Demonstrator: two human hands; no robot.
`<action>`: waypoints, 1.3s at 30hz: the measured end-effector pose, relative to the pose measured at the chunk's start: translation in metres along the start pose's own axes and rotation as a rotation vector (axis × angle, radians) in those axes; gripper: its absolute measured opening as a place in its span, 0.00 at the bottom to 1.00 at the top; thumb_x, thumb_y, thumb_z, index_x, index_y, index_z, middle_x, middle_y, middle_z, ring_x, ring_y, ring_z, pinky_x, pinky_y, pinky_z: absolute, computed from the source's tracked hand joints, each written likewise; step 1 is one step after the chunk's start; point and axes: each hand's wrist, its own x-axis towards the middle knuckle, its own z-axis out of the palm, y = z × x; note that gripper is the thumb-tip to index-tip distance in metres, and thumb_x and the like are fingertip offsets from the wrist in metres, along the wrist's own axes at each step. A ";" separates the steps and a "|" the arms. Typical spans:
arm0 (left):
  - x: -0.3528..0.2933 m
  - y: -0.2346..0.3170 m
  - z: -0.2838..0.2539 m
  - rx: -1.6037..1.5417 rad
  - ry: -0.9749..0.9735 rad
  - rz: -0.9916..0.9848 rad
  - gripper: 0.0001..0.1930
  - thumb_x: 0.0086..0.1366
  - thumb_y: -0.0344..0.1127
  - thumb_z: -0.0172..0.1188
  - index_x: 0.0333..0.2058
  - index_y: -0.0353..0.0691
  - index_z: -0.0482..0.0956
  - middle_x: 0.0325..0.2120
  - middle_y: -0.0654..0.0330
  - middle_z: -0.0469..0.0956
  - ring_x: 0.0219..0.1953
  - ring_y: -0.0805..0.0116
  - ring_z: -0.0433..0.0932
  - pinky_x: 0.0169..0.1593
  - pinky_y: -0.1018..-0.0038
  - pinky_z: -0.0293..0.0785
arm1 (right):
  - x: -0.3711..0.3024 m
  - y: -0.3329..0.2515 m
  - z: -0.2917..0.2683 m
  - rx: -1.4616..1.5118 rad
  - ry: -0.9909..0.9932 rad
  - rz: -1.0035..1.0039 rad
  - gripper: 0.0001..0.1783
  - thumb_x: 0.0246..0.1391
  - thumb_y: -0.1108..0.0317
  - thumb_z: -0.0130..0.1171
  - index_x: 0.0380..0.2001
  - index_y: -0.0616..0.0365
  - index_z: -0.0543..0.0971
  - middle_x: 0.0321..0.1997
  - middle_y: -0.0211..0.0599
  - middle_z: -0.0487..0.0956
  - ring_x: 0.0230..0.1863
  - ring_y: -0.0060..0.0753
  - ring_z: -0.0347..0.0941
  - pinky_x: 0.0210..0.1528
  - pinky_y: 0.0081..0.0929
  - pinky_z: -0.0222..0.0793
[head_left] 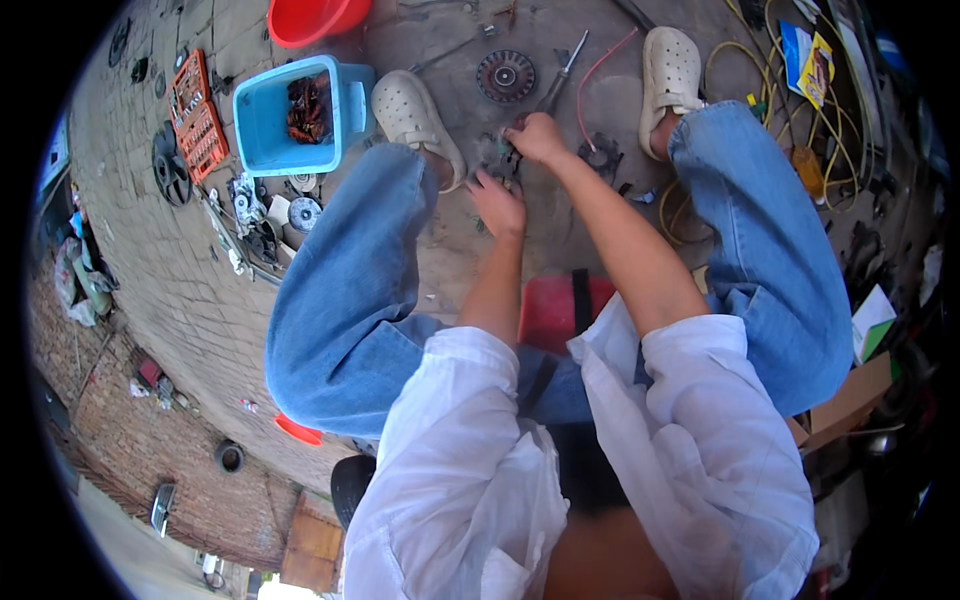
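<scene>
My right hand (538,138) is low over the ground between my shoes, its fingers closed in a pinch. What they grip is too small to make out. Just beside its fingertips is a small greenish part (503,143). My left hand (499,207) is nearer to me and a little to the left, fingers stretched forward and apart, with small dark pieces close to its thumb side. Beyond both hands lies a round dark finned disc (506,77). A screwdriver (566,72) rests right of the disc, and a dark broken-looking part (600,158) sits right of my right wrist.
A blue tub (256,120) with coppery scraps stands left of my left shoe (415,115), a red basin (315,20) behind it. An orange tool case (198,118) lies farther left. A red wire (590,95) and yellow hose (765,62) lie on the right.
</scene>
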 end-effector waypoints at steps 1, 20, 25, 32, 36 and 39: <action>-0.015 -0.006 0.005 0.056 -0.020 -0.002 0.39 0.45 0.34 0.68 0.53 0.32 0.56 0.49 0.37 0.60 0.53 0.38 0.58 0.55 0.56 0.60 | -0.001 0.002 -0.001 0.019 0.050 0.011 0.22 0.41 0.50 0.62 0.28 0.61 0.79 0.32 0.51 0.78 0.38 0.51 0.74 0.40 0.39 0.69; -0.031 -0.026 -0.009 -0.009 -0.283 0.120 0.34 0.48 0.38 0.65 0.49 0.27 0.58 0.45 0.38 0.64 0.43 0.38 0.68 0.45 0.59 0.68 | 0.014 0.049 0.015 0.385 0.271 -0.070 0.18 0.43 0.54 0.61 0.22 0.61 0.77 0.26 0.50 0.77 0.31 0.52 0.74 0.36 0.40 0.68; -0.006 -0.053 0.032 -0.168 -0.224 0.245 0.18 0.51 0.43 0.61 0.27 0.30 0.74 0.23 0.46 0.75 0.27 0.47 0.74 0.34 0.62 0.70 | 0.004 0.045 -0.001 0.386 0.245 -0.046 0.17 0.43 0.55 0.61 0.21 0.61 0.77 0.24 0.48 0.77 0.29 0.49 0.74 0.34 0.38 0.68; 0.010 -0.018 -0.014 -0.466 -0.488 -0.148 0.23 0.54 0.54 0.61 0.16 0.38 0.71 0.13 0.65 0.68 0.18 0.75 0.64 0.24 0.76 0.61 | 0.017 0.057 -0.013 0.382 0.156 -0.061 0.17 0.46 0.54 0.60 0.24 0.59 0.79 0.23 0.42 0.79 0.30 0.40 0.76 0.34 0.34 0.69; 0.013 -0.007 -0.028 -0.586 -0.534 -0.163 0.23 0.57 0.55 0.59 0.17 0.41 0.71 0.15 0.69 0.66 0.18 0.78 0.60 0.23 0.80 0.56 | 0.014 0.062 -0.014 0.379 0.107 -0.058 0.19 0.46 0.51 0.59 0.25 0.58 0.79 0.25 0.42 0.79 0.32 0.41 0.76 0.36 0.34 0.70; 0.017 0.000 -0.029 -0.624 -0.555 -0.197 0.21 0.58 0.55 0.58 0.21 0.42 0.73 0.15 0.70 0.66 0.17 0.80 0.60 0.22 0.81 0.55 | 0.014 0.058 -0.014 0.158 0.162 -0.029 0.20 0.45 0.49 0.58 0.26 0.58 0.79 0.28 0.43 0.79 0.34 0.43 0.76 0.38 0.36 0.69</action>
